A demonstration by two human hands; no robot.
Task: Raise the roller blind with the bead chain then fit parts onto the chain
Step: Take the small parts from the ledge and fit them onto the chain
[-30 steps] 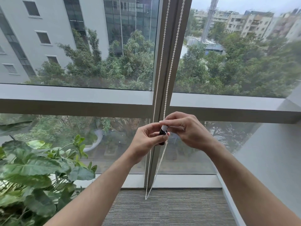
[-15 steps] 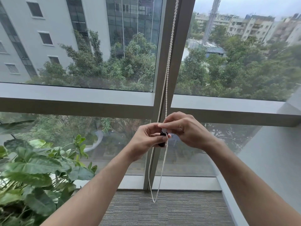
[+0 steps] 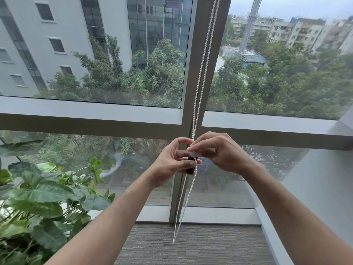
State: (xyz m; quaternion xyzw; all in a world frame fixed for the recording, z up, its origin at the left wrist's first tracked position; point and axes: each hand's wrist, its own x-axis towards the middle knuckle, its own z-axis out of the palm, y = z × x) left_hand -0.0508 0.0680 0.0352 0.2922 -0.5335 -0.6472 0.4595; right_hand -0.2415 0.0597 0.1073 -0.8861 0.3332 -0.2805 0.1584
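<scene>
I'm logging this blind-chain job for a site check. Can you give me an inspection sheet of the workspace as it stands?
Surface: grey ribbed carpet below the window, bare where visible.
Job's things: white bead chain hangs along the window mullion, its loop ending just above the carpet; small black part with a pale top sits at the chain.
Clutter: nothing seen.
Hands: left hand grips the black part; right hand pinches at its top.
Cables: nothing seen besides the chain.
Surroundings: leafy potted plant at left; trees and buildings outside.
</scene>
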